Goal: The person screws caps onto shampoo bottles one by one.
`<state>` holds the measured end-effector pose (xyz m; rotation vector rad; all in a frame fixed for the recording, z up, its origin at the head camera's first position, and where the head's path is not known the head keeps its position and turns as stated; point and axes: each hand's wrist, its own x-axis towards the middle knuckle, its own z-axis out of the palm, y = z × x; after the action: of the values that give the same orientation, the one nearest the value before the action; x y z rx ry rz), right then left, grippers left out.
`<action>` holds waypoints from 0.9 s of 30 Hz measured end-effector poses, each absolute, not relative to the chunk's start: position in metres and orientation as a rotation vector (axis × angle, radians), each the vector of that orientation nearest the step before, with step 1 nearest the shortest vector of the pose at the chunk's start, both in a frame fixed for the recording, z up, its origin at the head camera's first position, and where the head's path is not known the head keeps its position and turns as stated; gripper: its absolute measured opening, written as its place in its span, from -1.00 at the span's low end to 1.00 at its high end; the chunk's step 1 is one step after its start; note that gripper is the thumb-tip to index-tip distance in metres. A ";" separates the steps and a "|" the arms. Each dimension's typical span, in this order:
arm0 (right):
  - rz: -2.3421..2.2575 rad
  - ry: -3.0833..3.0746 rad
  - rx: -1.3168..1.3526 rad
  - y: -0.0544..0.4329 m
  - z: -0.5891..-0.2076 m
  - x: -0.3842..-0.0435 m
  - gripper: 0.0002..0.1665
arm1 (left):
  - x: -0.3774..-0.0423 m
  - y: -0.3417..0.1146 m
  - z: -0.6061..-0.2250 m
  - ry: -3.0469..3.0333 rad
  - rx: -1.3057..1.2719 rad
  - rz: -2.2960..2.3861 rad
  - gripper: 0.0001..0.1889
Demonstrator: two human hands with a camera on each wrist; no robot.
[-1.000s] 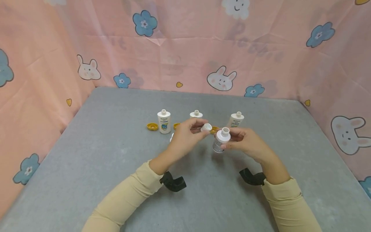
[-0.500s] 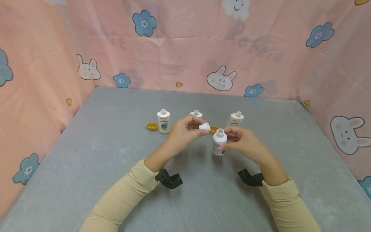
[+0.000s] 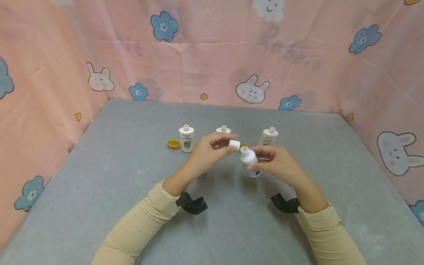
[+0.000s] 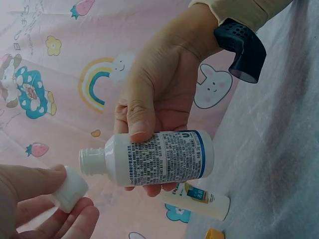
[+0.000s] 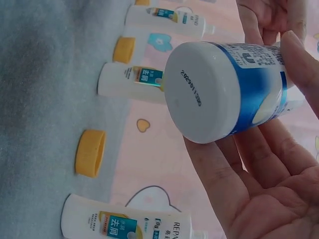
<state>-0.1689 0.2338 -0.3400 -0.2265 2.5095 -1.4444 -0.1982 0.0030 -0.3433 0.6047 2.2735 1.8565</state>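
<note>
Small white bottle (image 3: 247, 158) with a blue-edged label, uncapped, tilted leftward above the gray surface (image 3: 99, 165), grasped between thumb and fingers in the right grip (image 3: 281, 161); white screw cap (image 3: 234, 144) pinched in the left grip (image 3: 209, 152), just beside the bottle's mouth; behind, three uncapped shampoo bottles (image 3: 187, 140) upright near yellow caps (image 3: 173, 144).
</note>
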 end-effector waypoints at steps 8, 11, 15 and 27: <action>-1.385 2.539 -0.238 0.234 -0.341 -0.169 -0.42 | -0.197 0.005 -0.343 2.297 0.603 1.885 -0.70; -1.372 2.541 -0.244 0.233 -0.341 -0.168 -0.42 | -0.196 0.005 -0.343 2.328 0.649 1.877 -0.70; -1.350 2.551 -0.254 0.231 -0.340 -0.166 -0.41 | -0.194 0.005 -0.343 2.365 0.710 1.861 -0.68; -1.339 2.537 -0.267 0.230 -0.338 -0.164 -0.36 | -0.190 0.007 -0.344 2.458 0.821 1.772 -0.65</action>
<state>-0.1639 0.2299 -0.3382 -0.2672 2.5371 -1.3393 -0.1897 0.0068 -0.3435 0.8208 2.4577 1.7722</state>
